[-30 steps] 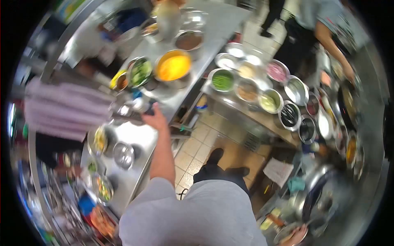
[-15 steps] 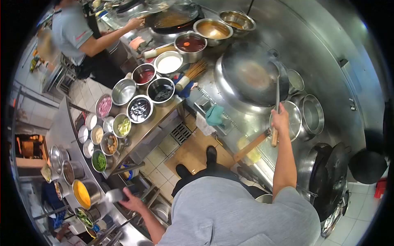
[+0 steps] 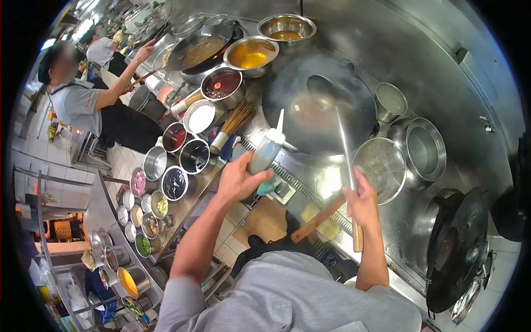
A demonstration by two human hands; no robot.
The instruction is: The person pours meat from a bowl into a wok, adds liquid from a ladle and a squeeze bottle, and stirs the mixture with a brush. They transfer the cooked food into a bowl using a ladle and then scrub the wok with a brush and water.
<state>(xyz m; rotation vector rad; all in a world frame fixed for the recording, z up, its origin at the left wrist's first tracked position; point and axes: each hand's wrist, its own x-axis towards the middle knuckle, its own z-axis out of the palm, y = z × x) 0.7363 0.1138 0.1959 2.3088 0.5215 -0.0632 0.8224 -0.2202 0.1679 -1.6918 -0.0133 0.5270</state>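
Observation:
My left hand (image 3: 239,180) is wrapped round a squeeze bottle (image 3: 265,152) with a pale pointed nozzle, tilted up near the wok's front edge. My right hand (image 3: 363,200) grips the wooden handle of a long metal ladle (image 3: 344,138). The ladle's dark bowl hangs over the steaming wok (image 3: 287,119), where a small pale piece lies on the brownish patch at the bottom. Beside my right hand rests a wire strainer (image 3: 381,166) with a wooden handle.
Steel bowls of orange liquid (image 3: 251,54) and dark red sauce (image 3: 222,86) stand left of the wok. A bamboo brush (image 3: 235,124) lies near them. Several small ingredient pots sit on the left counter (image 3: 108,191). Stacked woks (image 3: 459,249) lean at right. A co-worker (image 3: 91,102) cooks at upper left.
My left hand has swung from the left counter to the wok with the bottle. The ladle's bowl has shifted left over the wok, and the camera view has turned.

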